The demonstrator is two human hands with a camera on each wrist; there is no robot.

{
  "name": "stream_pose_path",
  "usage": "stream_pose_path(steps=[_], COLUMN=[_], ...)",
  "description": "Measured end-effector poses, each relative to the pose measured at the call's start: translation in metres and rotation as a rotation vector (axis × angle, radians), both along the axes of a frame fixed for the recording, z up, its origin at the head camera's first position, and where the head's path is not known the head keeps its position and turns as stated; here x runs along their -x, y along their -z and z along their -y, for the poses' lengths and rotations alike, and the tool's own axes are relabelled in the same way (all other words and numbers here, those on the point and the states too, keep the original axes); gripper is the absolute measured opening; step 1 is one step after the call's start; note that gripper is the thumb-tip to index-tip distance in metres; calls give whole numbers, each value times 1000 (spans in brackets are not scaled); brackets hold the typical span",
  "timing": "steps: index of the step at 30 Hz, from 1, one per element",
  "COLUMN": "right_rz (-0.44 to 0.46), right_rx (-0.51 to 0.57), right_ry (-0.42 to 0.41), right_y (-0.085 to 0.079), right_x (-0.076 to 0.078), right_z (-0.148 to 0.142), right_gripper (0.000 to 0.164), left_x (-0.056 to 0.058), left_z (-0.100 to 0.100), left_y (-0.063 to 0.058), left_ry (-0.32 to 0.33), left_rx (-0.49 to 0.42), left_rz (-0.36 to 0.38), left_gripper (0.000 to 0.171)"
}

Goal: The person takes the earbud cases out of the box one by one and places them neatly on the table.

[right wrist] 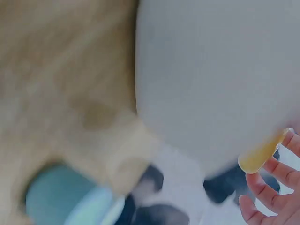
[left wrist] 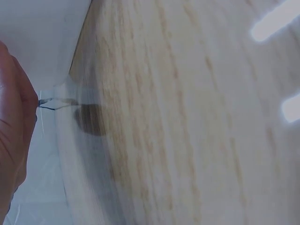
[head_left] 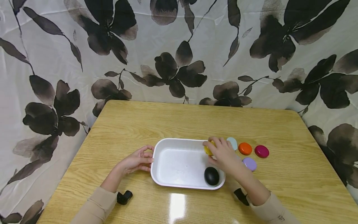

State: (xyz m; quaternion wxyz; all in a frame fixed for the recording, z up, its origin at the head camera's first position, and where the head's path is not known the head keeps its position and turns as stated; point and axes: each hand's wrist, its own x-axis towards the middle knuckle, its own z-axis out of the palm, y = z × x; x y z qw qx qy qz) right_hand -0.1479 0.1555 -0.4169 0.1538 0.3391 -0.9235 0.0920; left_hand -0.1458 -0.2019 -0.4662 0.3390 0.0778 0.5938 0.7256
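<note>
A white rectangular tray (head_left: 179, 163) lies on the table. In the head view my left hand (head_left: 137, 160) touches its left end with relaxed, slightly bent fingers. The left wrist view shows part of that hand (left wrist: 14, 122) beside the pale tray wall. Over the tray's far right corner, my right hand (head_left: 223, 155) pinches a yellow rounded disc (head_left: 208, 150) between fingers and thumb. The disc (right wrist: 258, 157) also appears at the fingertips in the right wrist view. A black rounded disc (head_left: 211, 176) rests inside the tray, at its near right corner.
Right of the tray lie a pale blue disc (head_left: 232, 143), an orange disc (head_left: 245, 148), a magenta disc (head_left: 262, 151) and a lilac disc (head_left: 250, 164). The wooden table (head_left: 139, 121) ends at a floral cloth (head_left: 173, 37) behind it.
</note>
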Motion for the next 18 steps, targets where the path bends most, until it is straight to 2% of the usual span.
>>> stream_pose_path(steps=[4,7,18], right_rz=[-32,-43,112], right_rx=[30,61,86], right_ry=[94,155,359], right_y=[-10,-10,9], right_x=[-2,-3,-13], right_z=[-24,-47,-122], right_gripper=[45,43,48], left_x=[0,1,1], left_z=[0,0,-1], left_y=[-1,-1,-5], left_ry=[-1,2,1], left_rx=[4,-4,-16], left_rz=[2,6,26], left_gripper=[44,42,40])
